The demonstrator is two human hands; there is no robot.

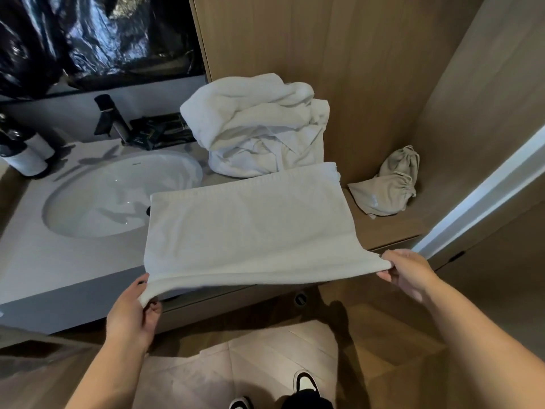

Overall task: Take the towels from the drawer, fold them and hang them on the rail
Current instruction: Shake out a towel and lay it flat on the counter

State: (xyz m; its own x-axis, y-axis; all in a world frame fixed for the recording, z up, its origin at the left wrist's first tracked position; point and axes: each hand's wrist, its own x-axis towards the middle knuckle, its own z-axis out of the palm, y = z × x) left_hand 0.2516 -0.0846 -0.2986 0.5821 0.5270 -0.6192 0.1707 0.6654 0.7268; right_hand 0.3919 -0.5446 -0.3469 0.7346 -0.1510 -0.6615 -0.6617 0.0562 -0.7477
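1. A tall wooden cabinet wall fills the upper right, with a low wooden shelf at its foot.
2. A pale table runs along the left, and an oval white sink basin is set into it.
3. Crinkled black plastic sheeting covers the wall above the table.
4. A white folded towel is stretched flat and nearly level in front of the person, over the right end of the table and the near edge of the basin. Its far edge reaches almost to the pile behind it.
5. A heap of crumpled white towels sits at the back right of the table, against the wooden wall.
6. A beige drawstring cloth bag lies on the wooden shelf, to the right of the stretched towel and apart from it.
7. The left hand holds the towel's near left corner, its grip clamped on the cloth with thumb and fingers.
8. The right hand pinches the near right corner, its grip likewise closed on the cloth.
9. A black tap stands behind the basin, beside a dark tray of small items.
10. Two dark bottles with white labels lie at the far left.
11. Black and white shoes show on the floor below.
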